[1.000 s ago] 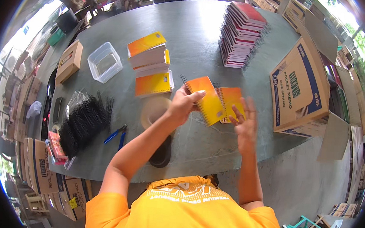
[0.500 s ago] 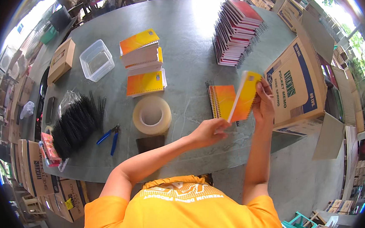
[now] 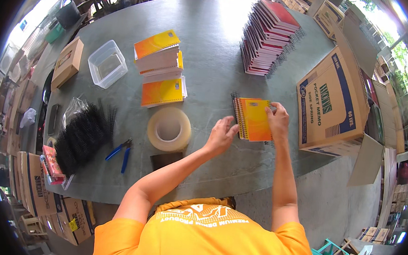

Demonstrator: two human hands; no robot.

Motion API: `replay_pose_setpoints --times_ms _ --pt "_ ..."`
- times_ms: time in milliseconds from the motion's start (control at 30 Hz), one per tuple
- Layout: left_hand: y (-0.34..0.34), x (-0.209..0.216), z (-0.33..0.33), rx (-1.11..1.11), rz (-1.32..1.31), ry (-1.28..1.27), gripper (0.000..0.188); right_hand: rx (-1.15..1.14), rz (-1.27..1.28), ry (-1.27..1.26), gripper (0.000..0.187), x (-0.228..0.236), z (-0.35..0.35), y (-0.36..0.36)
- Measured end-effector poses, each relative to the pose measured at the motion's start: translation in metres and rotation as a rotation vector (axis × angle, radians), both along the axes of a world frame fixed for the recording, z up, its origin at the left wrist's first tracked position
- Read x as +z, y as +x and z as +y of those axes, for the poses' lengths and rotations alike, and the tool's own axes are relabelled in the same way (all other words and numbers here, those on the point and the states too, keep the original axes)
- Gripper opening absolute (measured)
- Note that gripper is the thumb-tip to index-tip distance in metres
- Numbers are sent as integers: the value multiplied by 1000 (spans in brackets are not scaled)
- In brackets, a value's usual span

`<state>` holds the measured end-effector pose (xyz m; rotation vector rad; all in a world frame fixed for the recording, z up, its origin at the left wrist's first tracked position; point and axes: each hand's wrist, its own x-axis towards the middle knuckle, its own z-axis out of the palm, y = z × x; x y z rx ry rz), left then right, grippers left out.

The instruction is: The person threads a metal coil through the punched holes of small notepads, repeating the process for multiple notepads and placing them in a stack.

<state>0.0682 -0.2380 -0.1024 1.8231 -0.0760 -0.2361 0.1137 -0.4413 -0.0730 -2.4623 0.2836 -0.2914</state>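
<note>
Right hand [image 3: 279, 120] pinching the edge of a yellow-and-orange rectangular notebook [image 3: 256, 119] on the table, atop at least one matching coil-bound notebook [image 3: 241, 123]; left hand [image 3: 222, 135] empty, fingers parted just beside the coils.
Laying it flush seems the current step; the next move likely calls for a gentle release. Around: one clear tape roll [image 3: 155, 130], one blue-handled cutter [image 3: 125, 157], one tall stack of red-covered notebooks [image 3: 267, 45], too overlapped to count.
</note>
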Motion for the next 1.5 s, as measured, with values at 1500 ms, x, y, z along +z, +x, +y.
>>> replay_pose_setpoints --times_ms 1500 --pt "-19 67 238 92 -761 747 32 959 -409 155 25 38 210 7"
